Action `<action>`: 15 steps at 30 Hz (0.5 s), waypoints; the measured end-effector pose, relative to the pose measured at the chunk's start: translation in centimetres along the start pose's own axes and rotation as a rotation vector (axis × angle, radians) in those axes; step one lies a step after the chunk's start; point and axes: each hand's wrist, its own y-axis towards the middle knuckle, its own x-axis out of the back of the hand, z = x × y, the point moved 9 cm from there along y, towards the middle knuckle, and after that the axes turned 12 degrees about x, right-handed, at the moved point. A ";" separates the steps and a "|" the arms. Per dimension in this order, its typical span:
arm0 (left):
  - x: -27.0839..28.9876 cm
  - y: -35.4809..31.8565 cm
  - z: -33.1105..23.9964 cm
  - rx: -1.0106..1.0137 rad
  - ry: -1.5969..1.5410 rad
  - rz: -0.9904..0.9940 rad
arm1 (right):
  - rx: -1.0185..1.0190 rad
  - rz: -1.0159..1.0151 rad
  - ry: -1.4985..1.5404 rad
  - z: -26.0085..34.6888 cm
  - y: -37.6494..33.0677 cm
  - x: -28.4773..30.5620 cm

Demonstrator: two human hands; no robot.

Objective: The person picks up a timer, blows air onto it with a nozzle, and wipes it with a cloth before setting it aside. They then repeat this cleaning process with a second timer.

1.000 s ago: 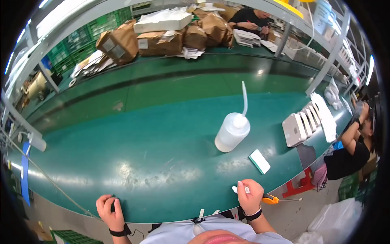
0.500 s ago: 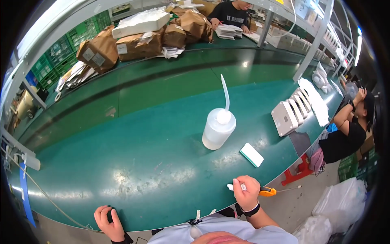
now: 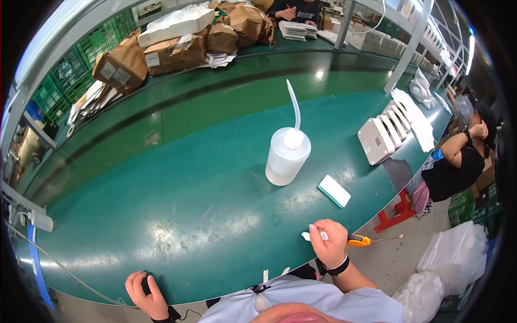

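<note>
My right hand [image 3: 327, 242] rests at the near edge of the green table [image 3: 188, 194], closed around a small white piece [image 3: 308, 236] that sticks out to the left. An orange-handled tool [image 3: 362, 241] lies right beside that hand, pointing right over the edge. My left hand [image 3: 145, 288] sits on the near edge at the lower left, its fingers curled over a small dark thing. A translucent squeeze bottle [image 3: 287, 156] with a long bent spout stands mid-table, beyond my right hand. A white and green block [image 3: 334, 190] lies to the bottle's right.
A row of white flat devices [image 3: 385, 133] stands on edge at the right. Brown paper parcels [image 3: 167, 51] and a white foam box [image 3: 177, 24] line the far shelf. A seated person [image 3: 458, 156] is at the right, another [image 3: 293, 9] at the far side. White bags [image 3: 447, 264] lie on the floor.
The view has shifted, so the bottle and table sit further left and lower. Both hands stay at the near edge with the same grips.
</note>
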 end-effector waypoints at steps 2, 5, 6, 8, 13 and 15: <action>-0.1 0.0 -0.1 0.001 0.000 0.003 | 0.005 0.002 -0.003 0.1 0.1 0.0; 0.1 0.1 -0.1 0.000 -0.003 0.004 | 0.003 0.003 -0.010 0.4 0.0 0.1; 0.2 0.1 -0.1 0.003 -0.001 0.008 | 0.000 0.004 -0.014 0.4 -0.1 0.1; -0.1 0.0 0.1 0.013 -0.005 0.003 | 0.012 0.002 -0.021 0.1 0.2 0.0; 0.0 0.0 0.1 0.040 0.015 0.000 | 0.017 0.007 -0.039 0.2 0.1 0.0; 0.0 -0.1 0.2 0.039 0.011 0.001 | 0.015 -0.003 -0.033 0.3 0.1 0.1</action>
